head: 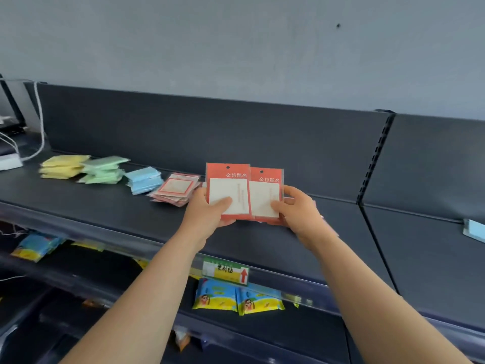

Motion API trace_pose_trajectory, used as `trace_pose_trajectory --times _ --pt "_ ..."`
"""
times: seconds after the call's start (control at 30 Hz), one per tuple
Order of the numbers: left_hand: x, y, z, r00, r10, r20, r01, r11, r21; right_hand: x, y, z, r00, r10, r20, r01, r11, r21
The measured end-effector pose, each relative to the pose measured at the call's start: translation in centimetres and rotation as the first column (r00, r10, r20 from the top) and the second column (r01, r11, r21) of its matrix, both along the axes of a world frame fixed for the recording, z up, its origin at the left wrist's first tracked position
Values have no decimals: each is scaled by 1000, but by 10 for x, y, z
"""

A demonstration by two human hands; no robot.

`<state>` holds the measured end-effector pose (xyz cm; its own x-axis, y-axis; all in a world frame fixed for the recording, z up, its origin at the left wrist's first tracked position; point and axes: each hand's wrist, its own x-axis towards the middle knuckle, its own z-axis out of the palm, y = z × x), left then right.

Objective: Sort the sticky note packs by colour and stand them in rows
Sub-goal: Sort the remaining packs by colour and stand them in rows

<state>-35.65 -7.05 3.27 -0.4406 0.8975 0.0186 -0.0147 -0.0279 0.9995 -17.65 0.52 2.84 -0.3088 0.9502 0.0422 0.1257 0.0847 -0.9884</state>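
Our left grip (pixel 207 210) and right grip (pixel 299 210) each pinch a lower corner of the light, stiff-backed, probably slippery red sticky note packs (pixel 228 191) standing side by side between them above the shelf (pixel 105 206).

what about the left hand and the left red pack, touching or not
Touching. The head view shows the left hand gripping the left red pack, thumb lying on its white front.
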Motion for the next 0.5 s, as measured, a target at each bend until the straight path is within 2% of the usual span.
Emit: trace_pose_trajectory --times 0.1,0.23,0.4,0.5 --pt "-29 4 -4 998 59 -19 -60 998 -16 -23 5 2 997 -5 81 2 999 36" --pt "-58 13 -8 981 142 -130 -146 989 -23 -47 20 6 987 -53 150 43 997 72" --pt "-87 27 -9 925 257 -280 -271 963 -11 -78 46 2 970 -65 236 51 997 64" --pt "-98 37 -11 899 300 -320 -323 946 -20 -95 58 -5 954 -82 287 63 995 77"
